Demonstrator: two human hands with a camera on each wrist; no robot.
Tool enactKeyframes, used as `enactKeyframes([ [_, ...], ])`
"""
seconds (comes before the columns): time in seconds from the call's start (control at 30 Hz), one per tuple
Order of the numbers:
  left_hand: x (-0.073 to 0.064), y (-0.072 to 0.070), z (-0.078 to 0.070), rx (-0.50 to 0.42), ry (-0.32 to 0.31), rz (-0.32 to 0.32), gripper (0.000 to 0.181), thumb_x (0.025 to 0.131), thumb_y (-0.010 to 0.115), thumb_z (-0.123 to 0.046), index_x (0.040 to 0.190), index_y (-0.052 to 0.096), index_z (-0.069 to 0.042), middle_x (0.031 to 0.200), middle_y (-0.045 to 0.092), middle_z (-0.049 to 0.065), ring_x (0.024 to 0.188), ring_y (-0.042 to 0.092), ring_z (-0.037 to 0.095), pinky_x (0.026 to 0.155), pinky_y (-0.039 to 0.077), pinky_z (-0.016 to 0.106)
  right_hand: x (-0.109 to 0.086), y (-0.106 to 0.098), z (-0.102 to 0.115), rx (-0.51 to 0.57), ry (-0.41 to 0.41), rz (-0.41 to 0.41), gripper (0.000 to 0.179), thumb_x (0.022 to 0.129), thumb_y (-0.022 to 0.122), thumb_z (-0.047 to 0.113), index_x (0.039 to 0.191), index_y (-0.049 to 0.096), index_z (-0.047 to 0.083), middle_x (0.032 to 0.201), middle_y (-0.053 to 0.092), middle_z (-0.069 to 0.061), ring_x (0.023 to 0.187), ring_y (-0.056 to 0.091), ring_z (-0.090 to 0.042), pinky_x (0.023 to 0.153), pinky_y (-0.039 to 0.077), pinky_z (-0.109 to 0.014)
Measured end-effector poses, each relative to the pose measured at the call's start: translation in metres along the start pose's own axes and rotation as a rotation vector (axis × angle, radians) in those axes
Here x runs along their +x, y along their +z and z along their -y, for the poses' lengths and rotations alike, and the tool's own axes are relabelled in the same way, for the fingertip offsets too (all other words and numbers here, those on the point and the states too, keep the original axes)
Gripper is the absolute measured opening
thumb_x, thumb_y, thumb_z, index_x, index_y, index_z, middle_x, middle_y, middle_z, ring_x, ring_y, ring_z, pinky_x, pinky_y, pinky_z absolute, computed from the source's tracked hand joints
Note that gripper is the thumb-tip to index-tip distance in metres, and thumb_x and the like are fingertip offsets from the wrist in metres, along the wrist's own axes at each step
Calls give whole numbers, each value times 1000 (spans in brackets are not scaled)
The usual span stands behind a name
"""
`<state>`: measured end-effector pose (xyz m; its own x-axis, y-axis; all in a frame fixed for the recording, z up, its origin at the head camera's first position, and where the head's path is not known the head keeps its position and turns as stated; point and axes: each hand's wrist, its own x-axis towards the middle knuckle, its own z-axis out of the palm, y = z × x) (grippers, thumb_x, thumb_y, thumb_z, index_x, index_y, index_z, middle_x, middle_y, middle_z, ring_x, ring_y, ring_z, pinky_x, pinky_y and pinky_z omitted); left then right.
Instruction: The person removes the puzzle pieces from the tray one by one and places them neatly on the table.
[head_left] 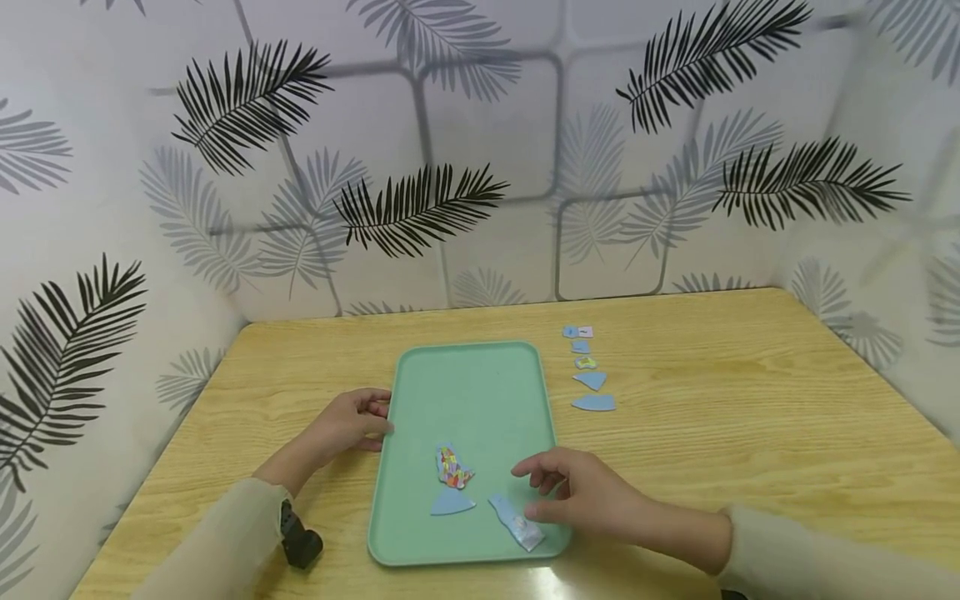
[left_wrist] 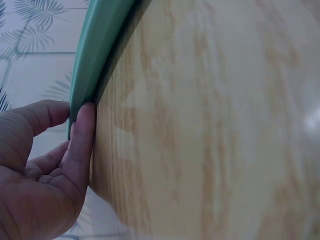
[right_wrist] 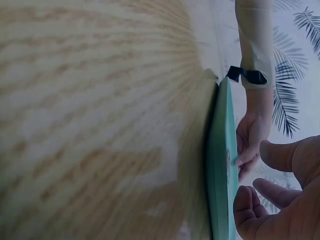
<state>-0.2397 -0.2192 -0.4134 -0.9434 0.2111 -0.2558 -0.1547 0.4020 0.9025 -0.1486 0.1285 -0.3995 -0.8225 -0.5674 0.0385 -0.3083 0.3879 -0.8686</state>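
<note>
A green tray [head_left: 471, 383] lies on the wooden table. At its left edge my left hand [head_left: 351, 423] pinches the rim, the thumb on one side and fingers on the other, as the left wrist view shows. My right hand [head_left: 581, 492] hovers over the tray's lower right part, fingers loosely bent around nothing. Below its thumb lies a long light-blue flat piece [head_left: 516, 522] with a pale printed end. Left of that are a multicoloured flat piece [head_left: 453, 468] and a blue wedge-shaped piece [head_left: 452, 502], both on the tray.
Right of the tray, a column of small flat pieces runs along the table [head_left: 750, 400]: a blue pointed one [head_left: 595, 403], a blue triangular one [head_left: 591, 380], a yellow-green one [head_left: 586, 362] and more blue ones [head_left: 580, 346]. A leaf-patterned wall [head_left: 495, 125] stands behind.
</note>
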Motion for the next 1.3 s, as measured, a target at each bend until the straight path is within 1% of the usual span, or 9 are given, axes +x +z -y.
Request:
enactKeyframes([
  [0.13, 1, -1, 0, 1, -1, 1, 58, 89, 66, -1, 141, 42, 5, 107, 53, 15, 89, 58, 21, 72, 58, 36, 2, 6, -1, -53, -14, 19, 37, 81, 78, 13, 115, 67, 2, 96, 61, -2, 89, 57, -17, 75, 52, -26],
  [0.27, 1, -1, 0, 3, -6, -2, 58, 88, 66, -1, 141, 43, 5, 106, 53, 14, 89, 58, 21, 72, 58, 36, 3, 11, -2, -92, -26, 29, 40, 79, 81, 14, 114, 67, 2, 93, 59, 0, 86, 56, -14, 73, 52, -26],
  [0.5, 1, -1, -1, 2, -2, -2, 57, 88, 66, 0, 140, 43, 6, 105, 53, 14, 88, 58, 20, 73, 58, 36, 2, 17, -4, -171, -65, 39, 50, 74, 85, 21, 116, 65, 1, 91, 57, 6, 85, 53, -10, 77, 50, -26],
  [0.73, 0, 0, -1, 3, 1, -1, 58, 89, 66, -1, 141, 42, 6, 106, 53, 14, 89, 58, 20, 73, 58, 36, 2, 22, -2, -241, -35, 45, 56, 73, 86, 23, 118, 63, -1, 89, 56, 8, 82, 51, -7, 74, 49, -24],
  [0.83, 0, 0, 0, 0, 4, 1, 58, 89, 66, -1, 141, 42, 6, 106, 53, 14, 90, 57, 20, 73, 58, 36, 2, 24, -1, -261, -29, 47, 56, 73, 86, 22, 118, 63, -1, 88, 55, 8, 81, 51, -7, 73, 48, -24],
  [1.03, -1, -1, -1, -6, 16, 4, 58, 89, 66, -1, 142, 41, 6, 107, 53, 15, 89, 58, 20, 73, 58, 37, 2, 24, 0, -299, -44, 44, 54, 73, 86, 19, 118, 64, -1, 88, 55, 8, 80, 50, -6, 71, 48, -23],
  [1.3, -1, 0, -1, -2, 13, 6, 58, 89, 65, -1, 142, 41, 6, 107, 53, 15, 90, 58, 21, 74, 58, 37, 3, 25, 1, -303, -20, 47, 47, 76, 82, 15, 116, 66, -2, 86, 56, 9, 77, 50, -5, 68, 47, -22],
])
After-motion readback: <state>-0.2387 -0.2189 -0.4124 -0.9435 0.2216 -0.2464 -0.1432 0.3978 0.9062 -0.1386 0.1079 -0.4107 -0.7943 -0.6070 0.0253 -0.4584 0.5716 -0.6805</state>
